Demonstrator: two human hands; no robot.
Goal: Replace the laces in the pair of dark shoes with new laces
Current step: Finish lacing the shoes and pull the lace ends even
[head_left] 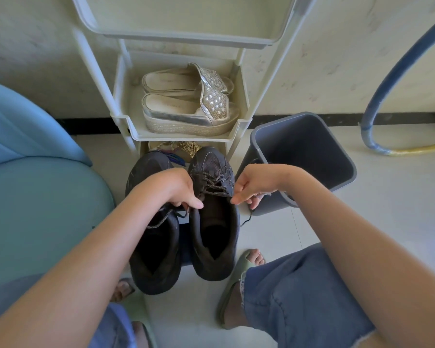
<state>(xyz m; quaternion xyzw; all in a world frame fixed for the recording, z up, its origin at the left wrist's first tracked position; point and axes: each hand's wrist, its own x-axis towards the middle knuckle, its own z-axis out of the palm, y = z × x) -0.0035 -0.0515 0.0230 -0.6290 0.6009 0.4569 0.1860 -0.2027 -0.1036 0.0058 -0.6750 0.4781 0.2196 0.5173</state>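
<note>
The shoes (154, 270) are being kept side by side on the floor (312, 234), before the rack (122, 121). Over the right shoe (217, 247), a lace end (161, 219) is being held, curled tight, in the left grip (178, 193); another is being pinched by the right grip (250, 187).

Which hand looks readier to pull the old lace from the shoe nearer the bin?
Right, probably. The right hand pinches the lace beside the bin-side shoe at its top eyelet; the left hand grips a lace end over the other shoe.
</note>
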